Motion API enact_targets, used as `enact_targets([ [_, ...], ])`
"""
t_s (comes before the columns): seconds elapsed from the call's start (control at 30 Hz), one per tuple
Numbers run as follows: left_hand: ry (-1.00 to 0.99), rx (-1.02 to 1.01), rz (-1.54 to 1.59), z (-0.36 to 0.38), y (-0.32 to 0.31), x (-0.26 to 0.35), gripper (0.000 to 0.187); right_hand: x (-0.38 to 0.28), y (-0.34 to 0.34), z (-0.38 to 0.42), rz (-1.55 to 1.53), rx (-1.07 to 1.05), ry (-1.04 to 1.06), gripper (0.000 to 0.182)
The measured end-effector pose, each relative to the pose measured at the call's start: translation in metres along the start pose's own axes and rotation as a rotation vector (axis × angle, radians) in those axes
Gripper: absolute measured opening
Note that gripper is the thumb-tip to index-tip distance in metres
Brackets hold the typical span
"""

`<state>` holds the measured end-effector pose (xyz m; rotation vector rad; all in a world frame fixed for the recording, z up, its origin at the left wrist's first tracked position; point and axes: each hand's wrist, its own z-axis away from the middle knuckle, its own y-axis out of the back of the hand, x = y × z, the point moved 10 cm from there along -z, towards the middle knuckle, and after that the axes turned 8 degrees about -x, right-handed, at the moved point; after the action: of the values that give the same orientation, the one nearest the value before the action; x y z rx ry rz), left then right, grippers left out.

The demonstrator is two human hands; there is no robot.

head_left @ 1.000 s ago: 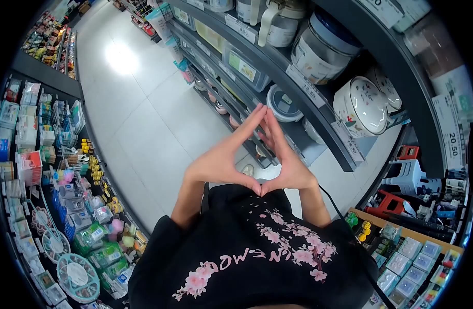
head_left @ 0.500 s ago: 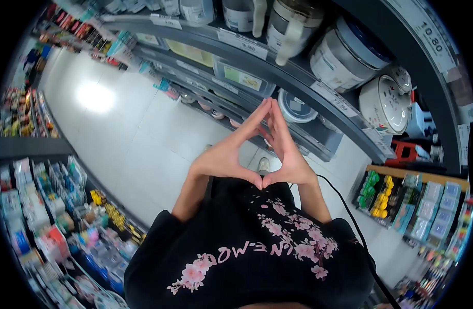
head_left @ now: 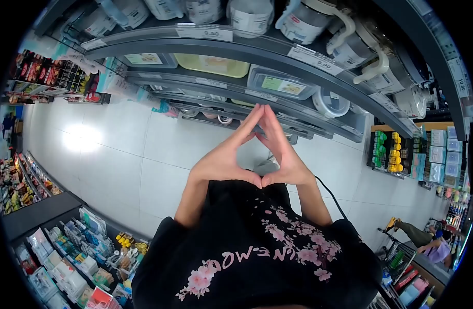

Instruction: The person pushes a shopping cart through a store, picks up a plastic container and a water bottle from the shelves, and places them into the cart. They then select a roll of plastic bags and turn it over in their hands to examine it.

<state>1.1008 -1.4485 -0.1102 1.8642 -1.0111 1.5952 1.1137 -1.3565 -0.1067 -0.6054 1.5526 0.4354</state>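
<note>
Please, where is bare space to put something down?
Floor is bare between the left hand and the lower-left display, and between the right hand and the tan-topped rack. Crowded: the upper shelves and that display.

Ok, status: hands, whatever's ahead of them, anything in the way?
Left hand and right hand empty, meeting at fingertips and thumbs. Shelves ahead, holding plastic boxes. Nothing seen blocking; black cable beside right forearm.

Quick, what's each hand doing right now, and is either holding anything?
Left hand: open, holding nothing, touching the other at thumb and fingertips.
Right hand: open, also holding nothing.
</note>
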Motion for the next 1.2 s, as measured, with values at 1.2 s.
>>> enact_targets([
  [1.2, -0.102, 0.089, -0.078, 0.024, 0.004, 0.036, 0.142, -0.023, -0.021, -0.017, 0.068, -0.141, 0.058, 0.152],
])
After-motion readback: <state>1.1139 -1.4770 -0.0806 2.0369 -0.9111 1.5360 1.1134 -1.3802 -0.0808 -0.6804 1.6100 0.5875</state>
